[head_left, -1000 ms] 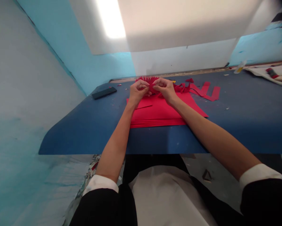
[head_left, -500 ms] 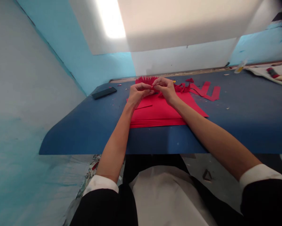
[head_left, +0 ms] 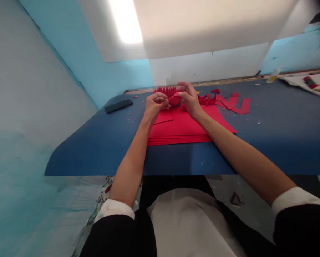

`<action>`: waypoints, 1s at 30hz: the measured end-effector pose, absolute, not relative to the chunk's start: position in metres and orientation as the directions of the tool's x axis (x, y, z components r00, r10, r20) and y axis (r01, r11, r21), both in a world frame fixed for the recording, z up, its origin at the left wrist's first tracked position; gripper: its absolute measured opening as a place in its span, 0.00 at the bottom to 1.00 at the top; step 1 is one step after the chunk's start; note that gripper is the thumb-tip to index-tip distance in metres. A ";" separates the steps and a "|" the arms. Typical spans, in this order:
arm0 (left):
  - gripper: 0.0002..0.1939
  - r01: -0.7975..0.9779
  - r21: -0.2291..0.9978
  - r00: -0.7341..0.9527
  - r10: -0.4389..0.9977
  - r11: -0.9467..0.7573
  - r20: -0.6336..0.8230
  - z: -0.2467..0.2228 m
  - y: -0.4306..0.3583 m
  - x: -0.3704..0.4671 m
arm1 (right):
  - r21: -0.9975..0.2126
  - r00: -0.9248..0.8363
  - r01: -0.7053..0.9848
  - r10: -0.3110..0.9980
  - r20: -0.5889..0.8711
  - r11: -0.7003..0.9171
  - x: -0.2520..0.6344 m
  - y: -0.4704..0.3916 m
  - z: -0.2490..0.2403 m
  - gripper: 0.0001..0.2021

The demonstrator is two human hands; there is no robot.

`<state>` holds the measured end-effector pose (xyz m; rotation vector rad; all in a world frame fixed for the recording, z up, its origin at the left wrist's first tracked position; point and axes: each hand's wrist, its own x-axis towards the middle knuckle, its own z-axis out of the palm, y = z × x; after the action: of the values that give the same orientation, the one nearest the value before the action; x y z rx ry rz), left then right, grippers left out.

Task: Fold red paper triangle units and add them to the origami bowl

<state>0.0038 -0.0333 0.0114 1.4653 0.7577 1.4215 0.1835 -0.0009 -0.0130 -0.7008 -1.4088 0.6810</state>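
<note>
Far L corner of the blue worktop [head_left: 87, 150]: a dark flat slab [head_left: 118, 106], prob. parked there so it's clear of my elbows. Next, my left hand [head_left: 156, 104], thumb and fingers pinched on a folded red paper piece [head_left: 174, 99]; I hold it up over the stack's far edge, prob. b/c both hands reach it easily there. Behind it, twd the worktop's far edge, sits a spiky red paper form [head_left: 165, 90]. Red sheets [head_left: 188, 123] are stacked by the near edge, w/ a thin red strip [head_left: 163, 121] on top. My right hand [head_left: 188, 100] is loose, fingers spread, thumb by the piece's R end; can't tell if it grips. Just R, folded red scraps [head_left: 209, 100] and flat red strips [head_left: 233, 101], within reach, I'd guess on purpose. Far R, along the far edge: a small bottle [head_left: 273, 76], well apart.
</note>
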 end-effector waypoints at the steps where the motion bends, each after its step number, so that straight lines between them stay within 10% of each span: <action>1: 0.13 -0.160 0.907 0.137 0.901 -0.390 0.412 0.011 -0.033 0.004 | -0.792 0.013 -0.007 0.792 0.611 0.611 0.182 0.000 -0.015 0.22; 14: 0.12 -0.063 0.852 0.212 0.827 -0.520 0.520 0.006 -0.025 0.003 | -0.841 -0.024 -0.027 0.841 0.541 0.540 0.179 -0.007 -0.011 0.29; 22: 0.30 -0.060 0.834 0.242 0.803 -0.548 0.545 -0.001 -0.012 0.001 | -0.819 -0.056 0.125 0.828 0.558 0.560 0.180 -0.010 -0.009 0.31; 30: 0.21 -0.006 0.856 0.192 0.839 -0.517 0.509 0.004 -0.020 0.006 | -0.823 -0.086 0.032 0.822 0.564 0.568 0.170 -0.019 -0.003 0.23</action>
<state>0.0057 -0.0198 0.0039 1.7136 0.7924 1.4163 0.1703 -0.0191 -0.0030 -0.7547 -1.5282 0.7737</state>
